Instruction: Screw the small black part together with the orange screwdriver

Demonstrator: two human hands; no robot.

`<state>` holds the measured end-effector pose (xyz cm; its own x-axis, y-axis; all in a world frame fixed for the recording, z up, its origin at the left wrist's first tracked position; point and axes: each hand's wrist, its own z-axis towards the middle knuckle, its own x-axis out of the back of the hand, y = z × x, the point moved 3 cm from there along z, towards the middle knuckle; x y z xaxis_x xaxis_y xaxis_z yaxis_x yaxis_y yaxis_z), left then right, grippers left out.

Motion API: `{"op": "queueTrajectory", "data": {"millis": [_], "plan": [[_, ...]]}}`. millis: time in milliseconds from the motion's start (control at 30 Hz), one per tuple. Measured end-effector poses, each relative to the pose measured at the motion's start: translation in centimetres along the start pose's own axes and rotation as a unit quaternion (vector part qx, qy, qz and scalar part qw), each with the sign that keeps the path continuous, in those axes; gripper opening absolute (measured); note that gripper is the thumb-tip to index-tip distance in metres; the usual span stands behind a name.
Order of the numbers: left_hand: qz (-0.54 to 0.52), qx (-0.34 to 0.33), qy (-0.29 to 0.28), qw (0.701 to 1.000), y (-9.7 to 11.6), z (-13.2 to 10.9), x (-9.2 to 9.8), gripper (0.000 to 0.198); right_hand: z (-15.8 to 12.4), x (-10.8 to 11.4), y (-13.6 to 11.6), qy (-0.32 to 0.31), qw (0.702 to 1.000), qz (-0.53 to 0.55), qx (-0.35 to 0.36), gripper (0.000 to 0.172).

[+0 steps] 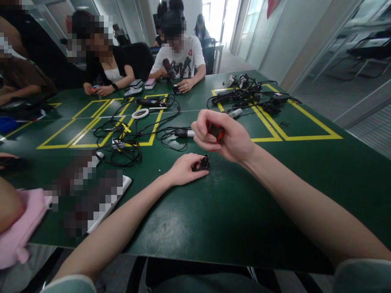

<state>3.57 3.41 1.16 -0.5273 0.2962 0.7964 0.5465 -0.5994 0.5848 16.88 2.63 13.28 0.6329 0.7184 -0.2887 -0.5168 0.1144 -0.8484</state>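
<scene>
My right hand (230, 134) is wrapped round the red and black handle of a screwdriver (217, 132), raised above the table. Its thin shaft points down beside a small black part (205, 163) with a short upright cylinder. Whether the tip touches that part I cannot tell. My left hand (187, 169) rests on the green table (232, 215) and pinches the black part between thumb and fingers, steadying it against the tabletop. The underside of the part is hidden.
Black cables (125, 152) and a black and grey handheld tool (183, 133) lie beyond my hands. More cables and devices (241, 95) are heaped at the back right. Blurred white-edged objects (111, 199) lie left. Across the table, a person holds a power drill (169, 68).
</scene>
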Motion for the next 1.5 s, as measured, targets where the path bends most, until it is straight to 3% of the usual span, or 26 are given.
{"op": "queueTrajectory", "data": {"millis": [233, 433, 633, 767, 933, 1167, 1300, 1400, 1500], "plan": [[-0.003, -0.001, 0.007, 1.0, 0.0, 0.0, 0.1, 0.025, 0.1, -0.1, 0.6, 0.023, 1.0, -0.012, 0.014, 0.044], [-0.009, 0.005, -0.001, 1.0, 0.1, 0.0, 0.3, 0.022, 0.2, 0.3, -0.2, 0.014, 0.999, -0.022, -0.034, 0.054], [-0.008, 0.004, 0.001, 1.0, 0.0, 0.0, 0.3, 0.022, 0.1, 0.5, 0.4, 0.002, 1.0, 0.016, -0.001, 0.036], [-0.011, 0.007, -0.002, 1.0, -0.1, -0.1, 0.3, 0.023, 0.4, 1.4, 0.0, 0.014, 1.0, -0.013, 0.024, 0.044], [-0.011, 0.008, -0.004, 1.0, -0.1, -0.1, 0.3, 0.024, 0.5, 1.6, -0.2, -0.008, 1.0, 0.011, -0.019, 0.056], [-0.016, 0.008, -0.003, 1.0, 0.0, -0.1, 0.3, 0.022, 0.3, 0.9, 0.3, 0.004, 0.999, 0.044, -0.002, 0.037], [-0.015, 0.009, -0.004, 1.0, 0.0, -0.1, 0.3, 0.021, 0.6, 1.1, 0.5, 0.017, 0.999, 0.029, -0.003, 0.047], [-0.009, 0.01, -0.005, 1.0, 0.0, -0.1, 0.3, 0.021, 0.6, 1.2, 0.5, -0.009, 0.999, 0.043, -0.026, 0.059], [-0.007, 0.006, -0.003, 1.0, 0.0, -0.1, 0.3, 0.021, 0.3, 1.0, 0.5, -0.034, 0.998, 0.047, -0.037, 0.055]]}}
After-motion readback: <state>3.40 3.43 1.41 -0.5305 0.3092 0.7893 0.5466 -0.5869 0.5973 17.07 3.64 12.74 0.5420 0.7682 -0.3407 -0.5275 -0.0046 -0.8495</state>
